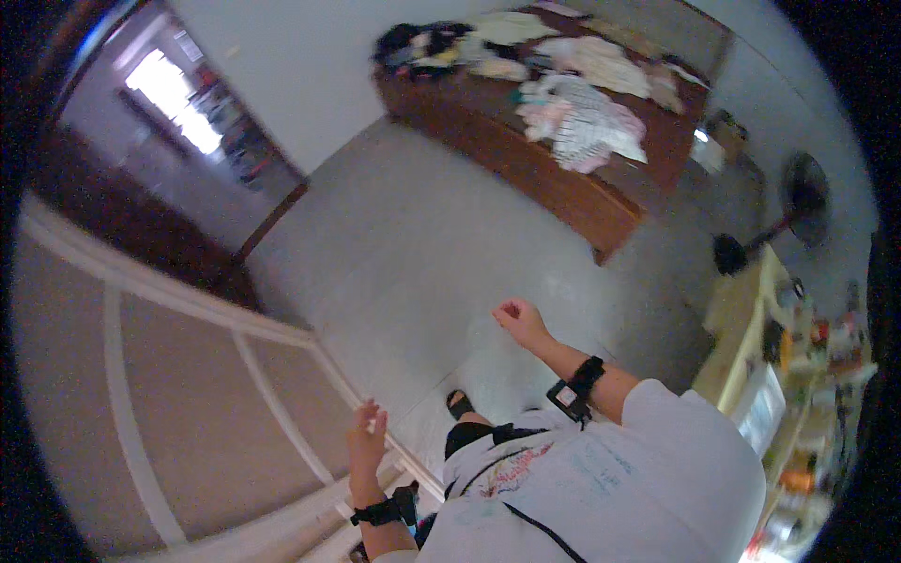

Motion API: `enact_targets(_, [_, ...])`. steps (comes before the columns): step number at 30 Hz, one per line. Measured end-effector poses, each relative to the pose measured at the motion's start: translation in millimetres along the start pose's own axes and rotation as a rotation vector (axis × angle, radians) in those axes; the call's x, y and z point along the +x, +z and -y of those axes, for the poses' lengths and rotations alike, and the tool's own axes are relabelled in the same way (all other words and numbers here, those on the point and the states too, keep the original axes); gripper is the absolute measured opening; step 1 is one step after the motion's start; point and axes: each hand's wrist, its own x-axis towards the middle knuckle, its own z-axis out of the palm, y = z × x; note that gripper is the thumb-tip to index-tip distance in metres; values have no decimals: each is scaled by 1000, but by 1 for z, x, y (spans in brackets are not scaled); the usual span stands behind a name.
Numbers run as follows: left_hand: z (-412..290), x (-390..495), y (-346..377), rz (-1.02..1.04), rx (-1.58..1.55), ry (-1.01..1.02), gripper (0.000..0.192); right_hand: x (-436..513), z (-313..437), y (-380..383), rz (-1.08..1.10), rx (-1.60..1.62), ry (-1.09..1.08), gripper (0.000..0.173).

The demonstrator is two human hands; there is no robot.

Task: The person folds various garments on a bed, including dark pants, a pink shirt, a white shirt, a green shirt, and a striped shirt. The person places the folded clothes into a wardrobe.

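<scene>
My left hand (366, 440) is raised beside a large pale-framed panel (278, 397), its fingers apart and slightly bent. A small pale patch shows between its fingers; blur hides whether it is an object or the background. Out in front over the grey floor, my right hand (522, 325) is loosely curled with nothing visible in it. A black wrist strap (380, 512) circles the left wrist. Another strap (586, 380), carrying a small device (565, 397), sits on the right forearm. Below, one foot in a dark sandal (459, 405) is on the floor.
Clothes (584, 119) lie heaped on a brown wooden platform (521, 151) ahead. An open doorway (204, 134) is at upper left. On the right stand a fan (804, 190) and yellowish shelves (739, 331) holding several small items. Grey floor (422, 246) extends between them.
</scene>
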Motion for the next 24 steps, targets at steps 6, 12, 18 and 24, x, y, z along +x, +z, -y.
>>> enact_targets(6, [-62,144,20,318,-99,131,16,15,22,-33,-371,56,121,24])
enact_targets(12, [-126,229,103,726,19,386,30,31,25,-51,-530,91,299,20])
enact_targets(18, [-207,339,253,663,257,903,64,156,-4,-125,-567,120,365,27])
enact_targets(24, [-300,451,354,963,386,670,61,284,29,-228,-504,135,281,32])
